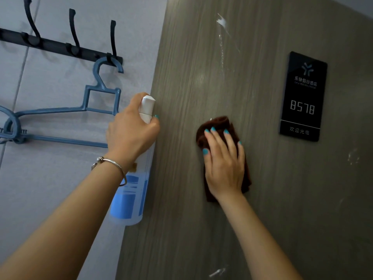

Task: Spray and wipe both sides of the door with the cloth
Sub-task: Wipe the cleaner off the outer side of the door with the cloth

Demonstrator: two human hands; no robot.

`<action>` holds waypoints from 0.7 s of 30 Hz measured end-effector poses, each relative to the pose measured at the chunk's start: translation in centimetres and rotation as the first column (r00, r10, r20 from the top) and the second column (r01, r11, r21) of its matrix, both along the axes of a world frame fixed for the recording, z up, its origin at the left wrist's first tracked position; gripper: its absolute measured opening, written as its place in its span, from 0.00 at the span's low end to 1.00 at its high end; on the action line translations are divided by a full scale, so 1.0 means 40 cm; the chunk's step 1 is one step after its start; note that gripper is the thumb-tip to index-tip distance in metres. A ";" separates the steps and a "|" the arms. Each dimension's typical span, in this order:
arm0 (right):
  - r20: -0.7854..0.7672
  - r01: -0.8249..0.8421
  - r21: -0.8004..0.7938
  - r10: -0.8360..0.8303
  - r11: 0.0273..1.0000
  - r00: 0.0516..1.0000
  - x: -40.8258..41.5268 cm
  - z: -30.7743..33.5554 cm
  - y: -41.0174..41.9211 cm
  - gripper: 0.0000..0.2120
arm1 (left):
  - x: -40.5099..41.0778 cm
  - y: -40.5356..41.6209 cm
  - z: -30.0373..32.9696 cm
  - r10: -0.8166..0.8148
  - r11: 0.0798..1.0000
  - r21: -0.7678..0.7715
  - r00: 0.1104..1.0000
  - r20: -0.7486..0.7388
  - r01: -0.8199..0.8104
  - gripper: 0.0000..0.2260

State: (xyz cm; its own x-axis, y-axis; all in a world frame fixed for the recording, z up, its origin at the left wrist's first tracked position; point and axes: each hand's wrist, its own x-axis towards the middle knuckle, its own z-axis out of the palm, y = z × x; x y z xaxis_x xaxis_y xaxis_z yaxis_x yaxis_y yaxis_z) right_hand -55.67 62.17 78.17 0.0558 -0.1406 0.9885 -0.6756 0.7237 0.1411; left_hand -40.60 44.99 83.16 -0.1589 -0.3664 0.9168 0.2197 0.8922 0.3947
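Note:
The grey-brown wood-grain door (272, 199) fills the right two thirds of the head view. White foam streaks run down its upper middle, and smaller flecks show at the right and bottom. My right hand (224, 164) presses a folded brown cloth (220, 123) flat against the door with straight fingers. My left hand (131, 130) grips the neck of a spray bottle (131, 195) with a white nozzle and blue label, held beside the door's left edge.
A black room-number plaque (302, 96) reading 8578 is fixed on the door to the right of the cloth. On the grey tiled wall (50, 178) at left hangs a black hook rail (60, 47) with blue plastic hangers (96, 104).

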 end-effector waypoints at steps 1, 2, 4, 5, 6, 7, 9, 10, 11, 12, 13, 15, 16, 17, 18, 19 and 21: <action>0.009 -0.001 -0.007 0.001 1.000 1.000 0.001 0.038 -0.001 0.22 | 0.000 0.000 0.000 0.002 1.000 0.001 1.000 -0.003 -0.002 0.17; 0.029 -0.009 -0.014 0.010 1.000 1.000 0.004 0.077 -0.003 0.22 | -0.001 0.000 0.000 0.005 1.000 -0.001 1.000 -0.004 -0.005 0.17; 0.047 -0.015 -0.021 0.016 1.000 0.999 0.008 0.126 -0.006 0.23 | -0.002 -0.001 0.000 0.004 1.000 -0.001 1.000 -0.003 -0.004 0.17; 0.044 -0.009 -0.020 0.010 1.000 0.999 0.010 0.125 -0.007 0.23 | -0.001 -0.002 0.000 -0.002 1.000 0.004 1.000 -0.004 0.002 0.18; 0.038 0.001 -0.020 -0.001 1.000 0.999 0.012 0.109 -0.007 0.23 | -0.001 -0.003 0.000 -0.007 1.000 0.006 1.000 -0.006 0.007 0.18; 0.027 0.010 -0.023 -0.009 1.000 1.000 0.015 0.082 -0.006 0.23 | 0.000 -0.004 0.002 -0.010 1.000 0.006 1.000 -0.006 0.011 0.17; 0.006 0.028 -0.011 -0.028 1.000 1.000 0.018 0.004 -0.001 0.22 | 0.002 -0.001 0.001 -0.017 1.000 0.009 1.000 0.002 0.016 0.17; -0.002 0.037 0.011 -0.037 0.999 0.999 0.020 -0.029 0.003 0.22 | 0.004 0.000 0.002 -0.019 1.000 0.014 1.000 0.002 0.019 0.17; -0.014 0.044 0.034 -0.043 0.998 0.999 0.019 -0.043 0.009 0.21 | 0.006 0.002 0.002 -0.019 1.000 0.020 1.000 0.000 0.019 0.17; -0.021 0.044 0.056 -0.043 0.997 0.999 0.018 -0.035 0.016 0.21 | 0.007 0.003 0.002 -0.016 1.000 0.027 1.000 -0.002 0.016 0.17; -0.026 0.048 0.066 -0.046 0.997 0.999 0.017 -0.014 0.021 0.21 | 0.008 0.004 0.003 -0.014 0.999 0.029 1.000 -0.001 0.014 0.16; -0.004 0.058 0.056 -0.057 0.997 0.998 0.021 0.043 0.020 0.22 | 0.009 0.006 0.003 -0.014 0.999 0.033 1.000 -0.001 0.014 0.16; 0.018 0.056 0.040 -0.057 0.998 0.998 0.024 0.074 0.014 0.22 | 0.009 0.005 0.003 -0.016 0.999 0.033 1.000 -0.002 0.016 0.16; 0.033 0.055 0.021 -0.055 0.998 0.998 0.027 0.099 0.008 0.22 | 0.009 0.005 0.002 -0.019 0.999 0.030 1.000 -0.003 0.019 0.16; 0.047 0.052 0.006 -0.053 0.999 0.998 0.030 0.111 0.001 0.23 | 0.008 0.005 0.000 -0.021 0.999 0.026 1.000 -0.002 0.021 0.16; 0.052 0.050 -0.002 -0.050 0.999 0.997 0.033 0.111 -0.004 0.23 | 0.008 0.005 -0.001 -0.022 0.999 0.023 1.000 -0.002 0.022 0.16; 0.049 0.059 -0.001 -0.059 0.998 0.997 0.038 0.080 -0.006 0.23 | 0.008 0.005 0.000 -0.018 0.999 0.027 1.000 -0.001 0.018 0.17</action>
